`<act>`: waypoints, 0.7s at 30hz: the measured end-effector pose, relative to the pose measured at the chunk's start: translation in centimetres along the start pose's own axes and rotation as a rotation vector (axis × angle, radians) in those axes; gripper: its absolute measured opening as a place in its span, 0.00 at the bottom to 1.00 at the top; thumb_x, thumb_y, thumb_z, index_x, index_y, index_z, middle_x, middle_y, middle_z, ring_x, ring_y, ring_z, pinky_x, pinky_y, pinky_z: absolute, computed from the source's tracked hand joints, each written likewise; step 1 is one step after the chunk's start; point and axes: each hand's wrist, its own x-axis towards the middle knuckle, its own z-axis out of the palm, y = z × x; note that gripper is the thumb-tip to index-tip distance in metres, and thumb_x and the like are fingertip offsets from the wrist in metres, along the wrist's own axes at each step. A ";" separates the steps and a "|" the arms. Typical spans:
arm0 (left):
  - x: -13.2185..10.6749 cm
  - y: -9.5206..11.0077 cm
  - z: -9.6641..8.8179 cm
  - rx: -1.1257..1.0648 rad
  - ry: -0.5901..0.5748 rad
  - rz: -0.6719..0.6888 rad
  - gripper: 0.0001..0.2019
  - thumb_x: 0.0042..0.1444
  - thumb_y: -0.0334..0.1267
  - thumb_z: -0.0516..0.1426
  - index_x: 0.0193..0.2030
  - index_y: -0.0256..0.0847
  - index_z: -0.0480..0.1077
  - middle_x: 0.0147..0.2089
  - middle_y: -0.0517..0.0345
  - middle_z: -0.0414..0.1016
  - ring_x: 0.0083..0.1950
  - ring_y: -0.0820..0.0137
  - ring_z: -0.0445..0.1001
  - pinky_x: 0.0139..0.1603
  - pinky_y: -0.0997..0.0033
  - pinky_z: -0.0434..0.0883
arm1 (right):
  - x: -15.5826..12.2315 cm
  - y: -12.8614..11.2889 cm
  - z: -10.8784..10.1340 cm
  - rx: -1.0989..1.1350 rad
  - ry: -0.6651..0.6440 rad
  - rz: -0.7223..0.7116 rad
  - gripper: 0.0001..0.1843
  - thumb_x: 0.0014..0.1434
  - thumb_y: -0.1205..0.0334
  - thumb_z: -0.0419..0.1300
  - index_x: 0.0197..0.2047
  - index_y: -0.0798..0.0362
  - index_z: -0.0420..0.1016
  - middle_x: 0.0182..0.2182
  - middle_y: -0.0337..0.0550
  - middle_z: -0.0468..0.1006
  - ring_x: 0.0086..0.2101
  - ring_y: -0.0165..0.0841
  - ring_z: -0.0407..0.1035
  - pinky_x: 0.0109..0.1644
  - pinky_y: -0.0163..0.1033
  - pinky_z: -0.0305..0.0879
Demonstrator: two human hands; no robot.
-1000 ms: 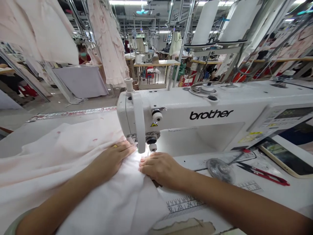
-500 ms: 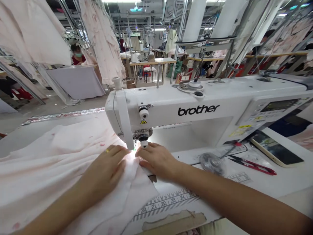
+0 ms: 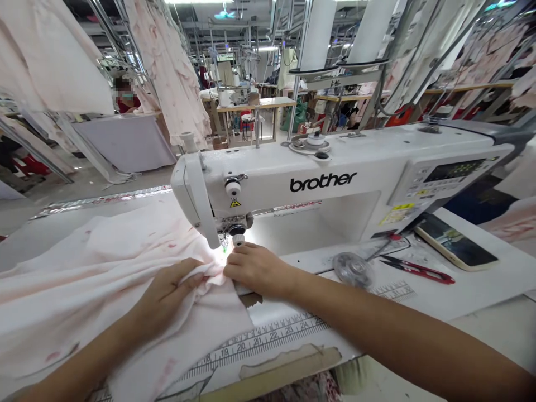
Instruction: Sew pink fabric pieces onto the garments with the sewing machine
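Pale pink fabric (image 3: 121, 257) with faint reddish marks spreads over the left of the sewing table and runs up to the needle area of a white sewing machine (image 3: 259, 173). My left hand (image 3: 171, 285) is closed on a gathered fold of it, thumb against fingers, left of the needle. Close to the presser foot, my right hand (image 3: 255, 271) has its fingers bent and pressed together at the fabric's right edge. The fingertips there are partly hidden beside the needle, where a lamp lights the cloth.
Right of my right forearm lie a clear round plastic piece (image 3: 354, 269), red-handled thread snips (image 3: 419, 269) and a phone (image 3: 456, 241). A measuring tape strip (image 3: 268, 338) runs along the table's front. Behind, thread cones (image 3: 318, 36) stand on a rack and a person (image 3: 128, 97) sits at left.
My left hand has drawn back slightly from the needle and now bunches the fabric, which lay flatter before. The fabric's front edge has shifted left. The whole view has moved a little.
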 end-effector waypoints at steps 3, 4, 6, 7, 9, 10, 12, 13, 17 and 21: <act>0.4 0.8 -0.8 0.020 0.026 -0.042 0.20 0.66 0.51 0.46 0.28 0.41 0.63 0.27 0.62 0.66 0.30 0.70 0.64 0.32 0.72 0.61 | -0.2 0.0 -0.6 -0.119 -0.038 -0.137 0.09 0.68 0.72 0.53 0.35 0.57 0.71 0.34 0.42 0.71 0.37 0.34 0.61 0.47 0.40 0.58; 0.5 1.2 -0.8 0.041 0.051 -0.053 0.20 0.66 0.52 0.47 0.27 0.42 0.62 0.26 0.63 0.64 0.30 0.70 0.63 0.31 0.72 0.61 | -0.3 0.0 -0.9 -0.134 -0.051 -0.168 0.10 0.68 0.72 0.53 0.35 0.57 0.71 0.34 0.43 0.71 0.37 0.34 0.61 0.47 0.40 0.58; 0.6 1.9 -0.4 0.074 0.090 -0.063 0.21 0.66 0.52 0.47 0.26 0.42 0.61 0.26 0.63 0.63 0.30 0.70 0.63 0.32 0.72 0.61 | -0.7 0.3 -1.3 -0.115 -0.071 -0.185 0.09 0.68 0.71 0.54 0.35 0.57 0.72 0.35 0.43 0.71 0.38 0.34 0.61 0.48 0.40 0.58; 0.5 2.2 0.0 0.085 0.089 -0.062 0.21 0.66 0.52 0.46 0.26 0.42 0.60 0.26 0.63 0.63 0.30 0.70 0.64 0.32 0.72 0.61 | -0.9 0.4 -1.5 -0.084 -0.075 -0.172 0.08 0.68 0.70 0.54 0.36 0.57 0.73 0.35 0.43 0.71 0.39 0.34 0.61 0.49 0.40 0.58; 0.3 2.6 1.0 0.111 0.087 -0.058 0.21 0.67 0.50 0.44 0.26 0.42 0.59 0.26 0.64 0.64 0.30 0.71 0.65 0.33 0.72 0.62 | -1.2 0.7 -1.9 0.005 -0.072 -0.122 0.06 0.68 0.69 0.56 0.39 0.56 0.74 0.37 0.42 0.72 0.40 0.33 0.61 0.51 0.40 0.58; 0.2 2.7 1.6 0.134 0.096 -0.060 0.21 0.67 0.50 0.44 0.26 0.42 0.59 0.25 0.64 0.64 0.30 0.70 0.65 0.33 0.72 0.62 | -1.4 0.8 -2.1 0.053 -0.072 -0.096 0.06 0.67 0.68 0.56 0.40 0.55 0.74 0.38 0.42 0.72 0.41 0.33 0.61 0.52 0.40 0.57; -0.1 2.7 2.5 0.203 0.134 -0.083 0.20 0.67 0.50 0.45 0.26 0.42 0.58 0.25 0.64 0.64 0.29 0.70 0.66 0.32 0.71 0.62 | -1.6 1.0 -2.5 0.133 -0.086 -0.060 0.06 0.67 0.68 0.56 0.42 0.53 0.75 0.38 0.41 0.72 0.42 0.32 0.62 0.53 0.40 0.56; -0.1 2.6 2.9 0.245 0.156 -0.101 0.19 0.65 0.51 0.47 0.26 0.43 0.58 0.25 0.63 0.64 0.29 0.69 0.66 0.32 0.70 0.62 | -1.7 1.1 -2.6 0.161 -0.095 -0.050 0.07 0.67 0.68 0.56 0.42 0.52 0.76 0.38 0.40 0.72 0.42 0.32 0.62 0.53 0.40 0.56; -0.2 2.3 3.4 0.385 0.162 -0.130 0.13 0.59 0.50 0.55 0.32 0.43 0.63 0.33 0.60 0.71 0.36 0.64 0.72 0.34 0.68 0.66 | -1.8 1.3 -3.0 0.217 -0.122 -0.027 0.08 0.66 0.68 0.57 0.43 0.51 0.77 0.35 0.39 0.72 0.39 0.32 0.62 0.52 0.40 0.55; -0.4 1.6 3.5 0.435 0.160 -0.066 0.07 0.59 0.41 0.53 0.42 0.44 0.68 0.39 0.57 0.73 0.41 0.62 0.73 0.38 0.66 0.68 | -1.8 1.2 -3.1 0.211 -0.132 -0.008 0.08 0.66 0.68 0.57 0.44 0.50 0.77 0.34 0.38 0.72 0.37 0.32 0.62 0.52 0.39 0.55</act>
